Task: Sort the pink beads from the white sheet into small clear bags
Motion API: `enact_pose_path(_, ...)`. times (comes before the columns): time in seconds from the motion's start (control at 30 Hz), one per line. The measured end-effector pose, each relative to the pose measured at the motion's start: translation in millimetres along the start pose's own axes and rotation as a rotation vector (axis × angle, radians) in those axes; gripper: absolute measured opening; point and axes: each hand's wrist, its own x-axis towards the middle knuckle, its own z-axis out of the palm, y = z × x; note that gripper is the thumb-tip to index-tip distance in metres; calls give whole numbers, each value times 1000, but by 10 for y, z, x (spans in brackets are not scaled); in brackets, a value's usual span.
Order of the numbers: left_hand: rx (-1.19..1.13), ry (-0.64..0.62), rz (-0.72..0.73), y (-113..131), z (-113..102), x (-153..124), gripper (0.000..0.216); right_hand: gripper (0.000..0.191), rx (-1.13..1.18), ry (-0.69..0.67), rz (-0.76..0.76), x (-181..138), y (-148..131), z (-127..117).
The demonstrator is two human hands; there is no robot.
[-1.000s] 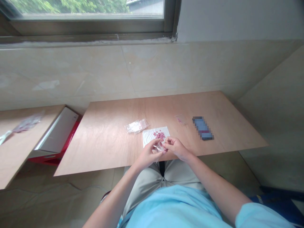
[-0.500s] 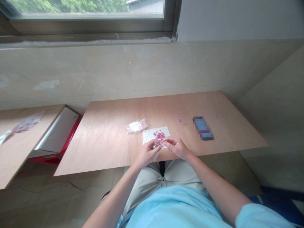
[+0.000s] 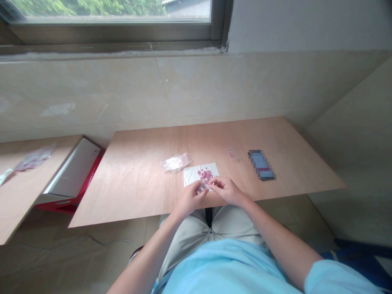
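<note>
My left hand [image 3: 192, 197] is closed on a small clear plastic bag [image 3: 201, 188], at the near edge of a white sheet [image 3: 190, 174]. From the other side my right hand [image 3: 225, 189] pinches at the bag's edge, its fingertips close to the left ones. Whether a bead is also between the right fingertips is too small to tell. Just beyond the fingers, a loose cluster of pink-red beads [image 3: 206, 174] lies on the sheet. The hands partly cover the sheet's near side.
A stack of clear bags [image 3: 176, 163] lies left of the sheet. Farther right are a small bag with a few pink beads [image 3: 232, 154] and a pixelated phone [image 3: 261, 165]. At left, a second table [image 3: 18, 196] bears a plastic packet [image 3: 35, 158]; a white box [image 3: 73, 169] stands between the tables.
The plastic bag, which hung down below my left fingers, is now tilted up between both hands. My right fingertips have curled in slightly; the beads on the sheet look the same.
</note>
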Motion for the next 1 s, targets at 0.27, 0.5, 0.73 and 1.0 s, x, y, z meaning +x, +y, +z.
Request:
enact_pose_path(0.27, -35, 60, -47, -74, -8, 31, 43, 27, -40, 22, -26, 42, 86, 6)
enact_pose_path(0.5, -87, 157, -37, -169, -238, 134, 46, 39, 31, 230, -51, 181, 256, -90)
enact_pose_path(0.73, 326, 169, -11, -366, -537, 191, 49, 28, -213, 449, -112, 241, 585, -26)
enact_pose_path(1.0, 657, 67, 79, -457, -483, 174, 47, 43, -429, 532, -296, 361, 562, 133)
